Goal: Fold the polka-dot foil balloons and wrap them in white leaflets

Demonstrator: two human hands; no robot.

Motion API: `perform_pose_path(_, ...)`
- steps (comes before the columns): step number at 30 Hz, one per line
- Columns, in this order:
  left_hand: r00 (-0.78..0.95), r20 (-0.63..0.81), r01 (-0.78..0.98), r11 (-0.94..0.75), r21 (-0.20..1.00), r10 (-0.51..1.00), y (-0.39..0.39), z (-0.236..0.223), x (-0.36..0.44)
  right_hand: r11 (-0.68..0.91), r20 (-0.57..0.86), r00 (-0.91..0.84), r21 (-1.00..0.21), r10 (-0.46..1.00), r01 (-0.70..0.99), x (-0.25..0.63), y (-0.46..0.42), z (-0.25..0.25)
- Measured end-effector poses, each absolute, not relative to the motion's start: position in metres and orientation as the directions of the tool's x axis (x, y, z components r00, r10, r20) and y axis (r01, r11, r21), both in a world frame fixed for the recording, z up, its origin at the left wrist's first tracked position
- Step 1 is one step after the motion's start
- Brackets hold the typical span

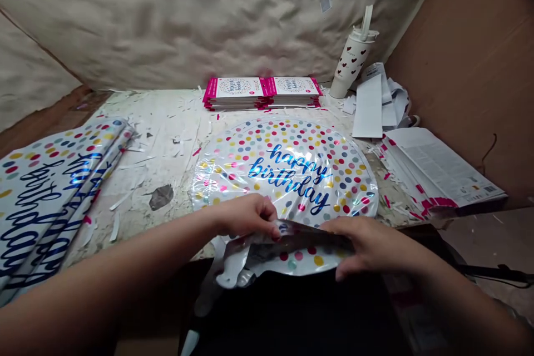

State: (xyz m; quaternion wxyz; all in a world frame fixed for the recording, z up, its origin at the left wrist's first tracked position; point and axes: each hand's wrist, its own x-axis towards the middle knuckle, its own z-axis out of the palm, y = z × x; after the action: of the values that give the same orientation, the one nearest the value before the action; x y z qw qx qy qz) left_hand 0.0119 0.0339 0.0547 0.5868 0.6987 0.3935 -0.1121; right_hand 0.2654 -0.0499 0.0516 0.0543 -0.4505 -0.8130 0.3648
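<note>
A flat round foil balloon (287,169), white with coloured dots and blue "happy birthday" lettering, lies on the worn table (167,122) in front of me. Its near edge is folded up over itself. My left hand (248,216) pinches that folded edge at its left end, fingers closed on the foil. My right hand (369,245) presses and grips the same fold at its right end, fingers curled over it.
Folded balloons of the same print (45,189) lie stacked at the left. Two piles of pink-edged packets (262,92) stand at the back, a heart-print tumbler (352,61) to their right. White paper strips (369,105) and printed sheets (442,169) lie at the right, below a brown board.
</note>
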Motion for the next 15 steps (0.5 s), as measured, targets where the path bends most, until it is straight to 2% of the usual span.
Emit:
perform_pose_path(2,0.647,-0.587,0.689,-0.044,0.723,0.487,0.032,0.061,0.019,0.32,-0.233,-0.574,-0.64,0.785,0.698,0.248,-0.041,0.062)
perform_pose_path(4,0.681,-0.491,0.687,-0.243,0.685,0.543,0.024,0.069,0.022,0.34,-0.176,-0.518,-0.575,0.837,0.744,0.23,-0.036,0.065)
perform_pose_path(5,0.701,-0.434,0.688,-0.373,0.623,0.566,0.018,0.073,0.018,0.351,-0.138,-0.492,-0.54,0.859,0.765,0.224,-0.034,0.064)
perform_pose_path(7,0.706,-0.35,0.706,-0.566,0.426,0.616,0.008,0.081,-0.001,0.368,-0.072,-0.469,-0.519,0.88,0.771,0.223,-0.034,0.06)
perform_pose_path(9,0.654,-0.297,0.756,-0.616,0.221,0.696,0.003,0.085,-0.034,0.354,0.0,-0.429,-0.566,0.903,0.744,0.232,-0.037,0.055)
perform_pose_path(11,0.587,-0.199,0.808,-0.585,0.077,0.785,0.004,0.084,-0.067,0.326,0.07,-0.362,-0.616,0.93,0.717,0.245,-0.042,0.052)
perform_pose_path(13,0.573,-0.02,0.82,-0.573,0.02,0.819,0.01,0.077,-0.087,0.337,0.149,-0.318,-0.634,0.936,0.696,0.252,-0.05,0.05)
perform_pose_path(15,0.632,0.115,0.77,-0.638,0.024,0.767,0.018,0.062,-0.091,0.416,0.238,-0.345,-0.607,0.908,0.677,0.252,-0.06,0.045)
